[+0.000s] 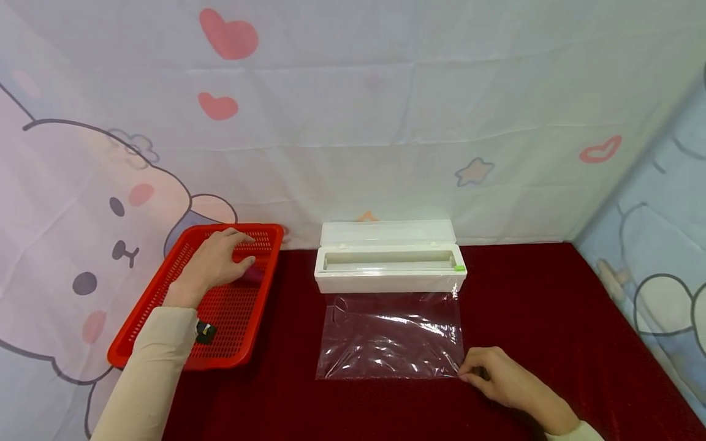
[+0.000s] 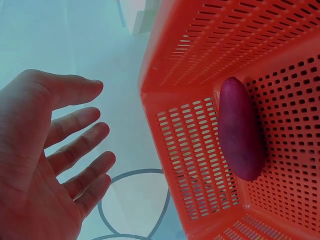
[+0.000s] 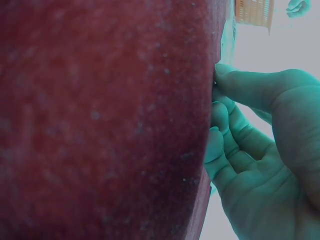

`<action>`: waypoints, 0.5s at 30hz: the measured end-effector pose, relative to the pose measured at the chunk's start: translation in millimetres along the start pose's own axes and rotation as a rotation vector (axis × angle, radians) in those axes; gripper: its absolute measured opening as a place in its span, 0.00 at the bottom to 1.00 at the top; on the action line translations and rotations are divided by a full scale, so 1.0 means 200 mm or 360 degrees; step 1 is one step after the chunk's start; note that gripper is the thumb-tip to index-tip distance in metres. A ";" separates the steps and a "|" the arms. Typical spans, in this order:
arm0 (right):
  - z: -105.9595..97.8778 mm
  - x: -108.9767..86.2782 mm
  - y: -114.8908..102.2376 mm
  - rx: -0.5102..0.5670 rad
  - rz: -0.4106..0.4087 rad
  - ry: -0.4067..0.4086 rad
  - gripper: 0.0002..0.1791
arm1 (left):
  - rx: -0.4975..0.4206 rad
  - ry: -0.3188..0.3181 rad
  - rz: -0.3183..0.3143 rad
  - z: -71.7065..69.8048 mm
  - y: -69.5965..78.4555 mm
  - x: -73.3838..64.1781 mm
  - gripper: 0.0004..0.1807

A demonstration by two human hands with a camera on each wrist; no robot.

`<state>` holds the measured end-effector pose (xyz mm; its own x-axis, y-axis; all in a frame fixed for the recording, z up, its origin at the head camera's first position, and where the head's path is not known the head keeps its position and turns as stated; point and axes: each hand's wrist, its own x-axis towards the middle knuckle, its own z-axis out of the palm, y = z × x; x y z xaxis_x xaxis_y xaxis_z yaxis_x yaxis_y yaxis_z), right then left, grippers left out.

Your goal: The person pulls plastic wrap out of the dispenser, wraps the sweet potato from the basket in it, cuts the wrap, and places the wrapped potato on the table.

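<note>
Tuber (image 2: 241, 130) whole, left-wrist view only

The left sleeve (image 1: 148, 367) was plain cream, softly creased and nearly wrist-length, and the right sleeve (image 1: 576, 433) was similarly pale.

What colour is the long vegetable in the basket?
Purple; the vegetable shows best in the left wrist view.

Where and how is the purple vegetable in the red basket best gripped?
Probably round its middle, from above, fingers across its width: the purple vegetable is long and rounded, and lies along a wall of the red basket, its upper side exposed.
</note>
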<state>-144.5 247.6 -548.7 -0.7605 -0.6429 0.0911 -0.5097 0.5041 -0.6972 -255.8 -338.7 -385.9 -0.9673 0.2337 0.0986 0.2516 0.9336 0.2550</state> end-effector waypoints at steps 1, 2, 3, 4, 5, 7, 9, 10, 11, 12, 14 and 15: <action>0.00 0.00 0.00 0.0001 0.0008 -0.0004 0.07 | 0.0000 -0.0004 0.0000 0.00 -0.01 0.00 0.25; 0.00 0.00 0.00 0.0003 0.0009 -0.0007 0.06 | 0.0002 -0.0007 -0.0001 0.00 -0.01 0.00 0.26; 0.00 0.00 0.00 0.0005 0.0017 -0.0012 0.06 | 0.0000 -0.0009 -0.0002 0.00 -0.02 0.00 0.26; 0.00 0.01 -0.01 0.0008 0.0027 -0.0017 0.06 | -0.0003 -0.0012 -0.0005 0.00 -0.02 0.00 0.26; 0.00 0.01 -0.01 0.0007 0.0030 -0.0017 0.06 | -0.0004 -0.0014 -0.0007 -0.01 -0.02 0.00 0.26; 0.00 0.01 -0.01 0.0017 0.0042 -0.0021 0.05 | -0.0004 -0.0014 -0.0012 -0.01 -0.02 0.00 0.26; -0.01 0.01 -0.02 0.0022 0.0046 -0.0019 0.05 | -0.0002 -0.0012 -0.0016 -0.01 -0.02 0.01 0.26; -0.01 0.01 -0.02 0.0021 0.0036 -0.0012 0.05 | 0.0001 -0.0010 -0.0017 -0.01 -0.02 0.01 0.26; -0.01 0.01 -0.01 0.0021 0.0029 -0.0008 0.05 | 0.0003 -0.0005 -0.0016 -0.01 -0.03 0.01 0.25; -0.01 0.00 -0.01 0.0020 0.0022 -0.0005 0.05 | 0.0004 0.0003 -0.0016 -0.02 -0.03 0.01 0.25; 0.00 0.00 -0.01 0.0011 0.0011 0.0002 0.06 | 0.0002 0.0011 -0.0015 -0.02 -0.03 0.02 0.25; 0.00 0.00 -0.01 0.0006 0.0005 0.0005 0.06 | 0.0000 0.0010 -0.0014 -0.02 -0.03 0.02 0.25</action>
<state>-144.7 246.9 -547.5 -0.7635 -0.6394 0.0910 -0.5056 0.5040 -0.7003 -262.2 -344.8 -384.2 -0.9692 0.2237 0.1027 0.2431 0.9357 0.2558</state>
